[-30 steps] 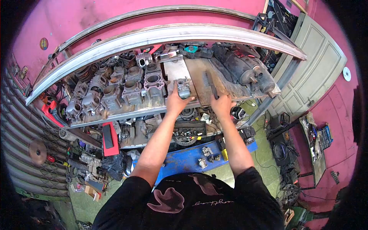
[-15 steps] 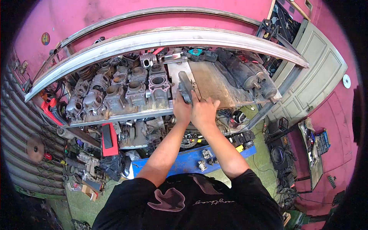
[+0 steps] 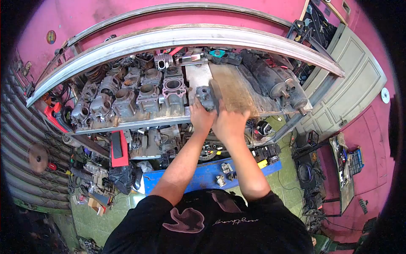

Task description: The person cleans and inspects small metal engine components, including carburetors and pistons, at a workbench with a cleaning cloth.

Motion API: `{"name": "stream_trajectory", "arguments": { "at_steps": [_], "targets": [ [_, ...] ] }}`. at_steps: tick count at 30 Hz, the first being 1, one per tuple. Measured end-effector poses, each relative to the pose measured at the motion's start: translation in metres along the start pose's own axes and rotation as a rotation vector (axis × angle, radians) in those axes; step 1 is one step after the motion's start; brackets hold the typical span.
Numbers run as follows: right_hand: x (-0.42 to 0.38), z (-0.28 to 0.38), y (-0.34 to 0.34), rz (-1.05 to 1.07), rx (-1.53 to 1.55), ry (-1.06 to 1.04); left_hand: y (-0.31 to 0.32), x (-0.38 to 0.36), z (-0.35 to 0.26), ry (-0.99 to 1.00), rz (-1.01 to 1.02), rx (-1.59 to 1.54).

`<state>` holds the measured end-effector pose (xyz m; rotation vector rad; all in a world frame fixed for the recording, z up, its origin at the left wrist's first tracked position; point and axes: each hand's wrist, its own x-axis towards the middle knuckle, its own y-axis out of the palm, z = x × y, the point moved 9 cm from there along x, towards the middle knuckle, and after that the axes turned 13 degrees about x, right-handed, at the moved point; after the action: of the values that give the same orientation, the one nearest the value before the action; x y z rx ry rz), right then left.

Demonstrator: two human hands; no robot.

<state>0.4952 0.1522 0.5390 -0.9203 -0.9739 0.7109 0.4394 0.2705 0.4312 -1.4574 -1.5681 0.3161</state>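
Note:
My left hand (image 3: pixel 202 117) is at the near side of a small grey metal engine part (image 3: pixel 204 96), fingers closed against its lower edge. The part rests on the pale, front section of the shelf. Just right of it, my right hand (image 3: pixel 229 125) is closed on a long, narrow, dark tool (image 3: pixel 215 91), blurred by motion, that points away from me. My two hands are side by side at the shelf's front edge. Close to the left stands an engine cylinder (image 3: pixel 174 95) with a pinkish gasket face.
Several rows of engine cylinders (image 3: pixel 124 101) fill the shelf's left side. A brown board (image 3: pixel 234 91) and a dirty exhaust canister (image 3: pixel 281 86) lie on the right. A metal beam (image 3: pixel 182 36) spans above. Below is a blue bench (image 3: pixel 194 178) bearing small metal parts (image 3: pixel 221 180).
The long tool has moved right, from over the engine part to beside it, uncovering the part. My right hand has shifted slightly right and down; my left stays at the part.

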Motion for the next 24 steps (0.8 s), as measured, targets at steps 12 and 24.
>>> {"name": "stream_trajectory", "arguments": {
  "at_steps": [12, 24],
  "targets": [
    [-0.006, -0.012, 0.028, -0.033, 0.064, -0.096, 0.003, 0.006, 0.005, -0.025, 0.018, -0.006],
    [0.087, -0.028, 0.040, 0.241, 0.230, -0.153, 0.004, 0.012, 0.007, 0.019, -0.038, 0.015]
  ]
}}
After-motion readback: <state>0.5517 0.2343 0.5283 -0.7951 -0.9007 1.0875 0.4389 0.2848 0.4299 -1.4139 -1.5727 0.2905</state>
